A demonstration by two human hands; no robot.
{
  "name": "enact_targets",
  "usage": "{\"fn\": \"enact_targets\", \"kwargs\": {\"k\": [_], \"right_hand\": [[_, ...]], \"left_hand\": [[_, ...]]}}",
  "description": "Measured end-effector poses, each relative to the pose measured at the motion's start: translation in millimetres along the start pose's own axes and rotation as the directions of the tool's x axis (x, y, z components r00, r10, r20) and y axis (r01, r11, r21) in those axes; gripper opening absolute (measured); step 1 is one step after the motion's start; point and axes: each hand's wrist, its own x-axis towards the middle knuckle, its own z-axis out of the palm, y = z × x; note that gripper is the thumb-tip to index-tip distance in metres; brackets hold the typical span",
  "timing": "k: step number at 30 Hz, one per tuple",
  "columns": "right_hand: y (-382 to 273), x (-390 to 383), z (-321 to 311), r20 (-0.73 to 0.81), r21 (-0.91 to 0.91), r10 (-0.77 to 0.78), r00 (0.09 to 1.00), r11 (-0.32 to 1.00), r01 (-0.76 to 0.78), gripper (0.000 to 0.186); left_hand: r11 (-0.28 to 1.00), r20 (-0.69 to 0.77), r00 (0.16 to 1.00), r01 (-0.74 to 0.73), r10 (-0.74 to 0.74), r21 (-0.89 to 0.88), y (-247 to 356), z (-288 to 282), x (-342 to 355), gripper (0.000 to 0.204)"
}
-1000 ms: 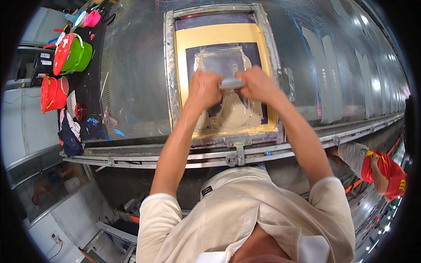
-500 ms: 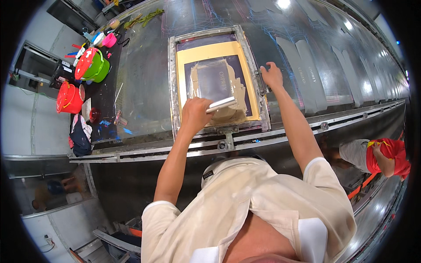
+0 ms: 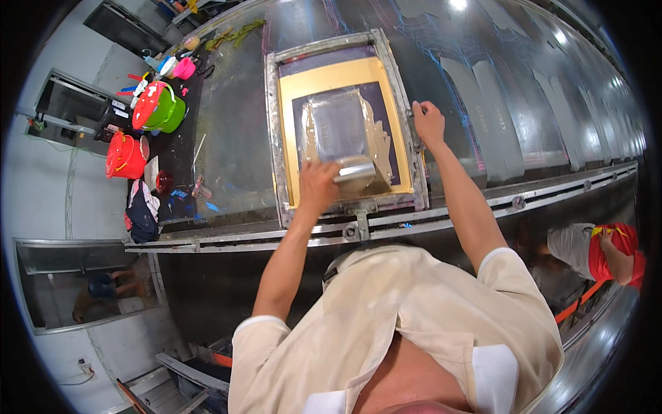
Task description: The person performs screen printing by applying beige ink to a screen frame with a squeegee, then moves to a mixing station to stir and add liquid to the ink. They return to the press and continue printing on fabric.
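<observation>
A screen-printing frame with metal sides and a yellow-bordered dark mesh lies on the long table. Beige ink surrounds a paler rectangle on the mesh. My left hand grips a squeegee with a silvery bar, low on the mesh near the frame's front end. My right hand is closed on the frame's right side, at a metal fitting there.
Buckets, small tubs and dark cloth stand at the table's left. Grey pieces lie along the table to the right. A metal rail runs along the front edge. A co-worker in red is at the right.
My right hand left the squeegee for the frame's right side and has since closed there. My left hand moved down with the squeegee to the mesh's near end, then slightly rightward.
</observation>
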Motion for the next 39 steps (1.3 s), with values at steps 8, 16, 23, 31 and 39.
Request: {"fn": "enact_targets", "kwargs": {"k": [8,16,23,31,39], "right_hand": [[1,2,3,-0.002,0.001,-0.003,1.000,1.000,0.003,0.037],[-6,1,-7,0.014,-0.021,0.034,0.999,0.999,-0.034,0.035],[-5,0,0,-0.020,-0.003,0.044,0.999,0.999,-0.044,0.034],[-9,-4,-12,-0.037,-0.012,0.031,0.999,0.999,-0.031,0.033],[-2,-6,-3,0.015,0.008,0.042,0.999,0.999,-0.042,0.035]], "left_hand": [[0.995,-0.070,0.997,-0.020,0.014,-0.093,-6,-8,19,0.032],[0.946,0.430,0.897,0.222,-0.104,-0.235,-22,-40,52,0.025],[0.974,0.077,0.997,0.030,-0.012,-0.225,-86,-16,145,0.017],[0.980,0.135,0.990,0.070,-0.045,-0.185,-99,9,182,0.016],[0.976,0.033,0.999,0.039,-0.033,-0.215,-57,5,86,0.031]]}}
